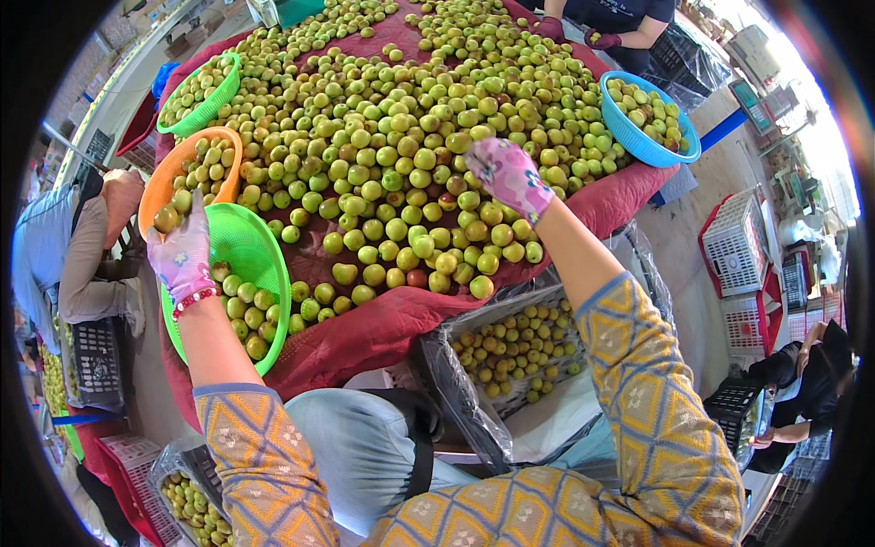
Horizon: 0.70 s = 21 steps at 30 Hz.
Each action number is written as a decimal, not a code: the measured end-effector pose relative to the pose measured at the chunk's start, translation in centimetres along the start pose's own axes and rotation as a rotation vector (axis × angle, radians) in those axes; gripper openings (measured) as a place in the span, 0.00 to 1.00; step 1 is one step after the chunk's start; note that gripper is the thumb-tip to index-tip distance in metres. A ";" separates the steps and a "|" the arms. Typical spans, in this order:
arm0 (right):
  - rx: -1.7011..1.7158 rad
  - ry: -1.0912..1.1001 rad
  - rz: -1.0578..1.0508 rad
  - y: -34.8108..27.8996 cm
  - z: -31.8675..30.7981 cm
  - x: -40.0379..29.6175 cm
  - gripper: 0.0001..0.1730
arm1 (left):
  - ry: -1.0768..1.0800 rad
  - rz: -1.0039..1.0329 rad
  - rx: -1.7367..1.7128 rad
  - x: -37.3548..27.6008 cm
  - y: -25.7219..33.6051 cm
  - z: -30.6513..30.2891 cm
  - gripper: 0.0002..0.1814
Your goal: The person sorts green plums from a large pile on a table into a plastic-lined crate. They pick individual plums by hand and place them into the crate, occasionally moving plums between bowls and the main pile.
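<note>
My left hand, in a pink patterned glove with a red bead bracelet at the wrist, is over the edges of an orange plastic basket and a bright green one. Its fingers hold a brownish-green jujube. Both baskets contain similar fruit. Over the middle of a large heap of green jujubes is my gloved right hand. Its fingers curl down and blur slightly, so whether a fruit is in them is hidden. Red quilted cloth lies under the heap.
A second green basket stands at far left, a blue basket at right, both with fruit. Below the table edge is a plastic-lined crate holding jujubes. Across the table, a person's gloved hands work. White crates stand right.
</note>
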State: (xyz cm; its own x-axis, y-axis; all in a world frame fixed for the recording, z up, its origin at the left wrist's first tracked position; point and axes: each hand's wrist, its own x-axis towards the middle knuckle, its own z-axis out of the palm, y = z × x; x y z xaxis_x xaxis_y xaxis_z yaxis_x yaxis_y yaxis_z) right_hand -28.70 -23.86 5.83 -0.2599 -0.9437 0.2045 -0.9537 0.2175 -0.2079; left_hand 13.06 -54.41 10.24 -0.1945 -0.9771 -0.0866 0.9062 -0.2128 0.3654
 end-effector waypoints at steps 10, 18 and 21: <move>-0.097 -0.409 0.101 -4.8 -0.3 5.3 0.21 | 0.009 -0.053 0.199 -6.1 -3.5 5.1 0.33; -0.213 -0.520 0.164 -2.9 0.0 -1.0 0.16 | -0.102 -0.147 0.323 -13.5 -6.6 6.4 0.21; 0.000 -0.496 0.103 -3.0 -0.2 -1.4 0.15 | 0.022 -0.256 0.292 -17.5 -7.8 6.9 0.21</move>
State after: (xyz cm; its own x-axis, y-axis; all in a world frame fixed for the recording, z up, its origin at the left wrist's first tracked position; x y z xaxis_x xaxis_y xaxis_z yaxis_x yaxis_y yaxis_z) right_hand -25.47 -23.13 6.41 -0.2490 -0.9221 -0.2962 -0.9270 0.3155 -0.2030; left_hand 6.83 -35.67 15.29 -0.3895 -0.8923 -0.2284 0.6839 -0.4463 0.5772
